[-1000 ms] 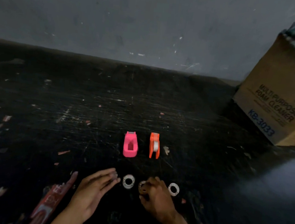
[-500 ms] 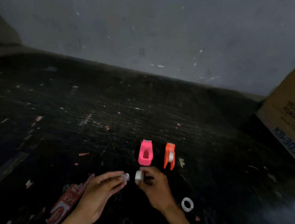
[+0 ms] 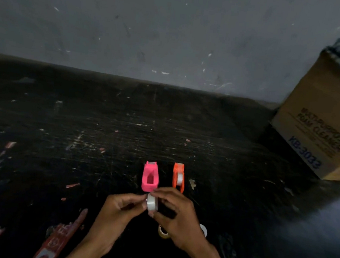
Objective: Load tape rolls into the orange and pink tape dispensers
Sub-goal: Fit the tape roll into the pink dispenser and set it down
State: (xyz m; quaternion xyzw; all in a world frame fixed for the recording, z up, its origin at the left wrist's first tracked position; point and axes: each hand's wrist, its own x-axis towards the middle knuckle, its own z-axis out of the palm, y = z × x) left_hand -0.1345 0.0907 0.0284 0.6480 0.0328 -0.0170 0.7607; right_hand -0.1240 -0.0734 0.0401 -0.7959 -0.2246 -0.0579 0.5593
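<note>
A pink tape dispenser (image 3: 150,176) stands on the dark scratched table with its slot empty. Beside it on the right stands an orange tape dispenser (image 3: 178,177) with a white roll inside. Just in front of the pink one, my right hand (image 3: 178,216) holds a white tape roll (image 3: 151,201) upright between thumb and fingers. My left hand (image 3: 116,212) pinches at the roll's left side with its fingertips. Two more tape rolls lie on the table, partly hidden behind my right hand: a yellowish roll (image 3: 163,232) and a white roll (image 3: 204,229).
A cardboard box (image 3: 321,125) printed "foam cleaner" stands at the right against the grey wall (image 3: 153,28). A red printed wrapper (image 3: 58,240) lies at the lower left, by my left forearm. Small paper scraps dot the table.
My right hand lifted a white roll from the table and brought it up in front of the pink dispenser. My left hand moved in and now touches the roll.
</note>
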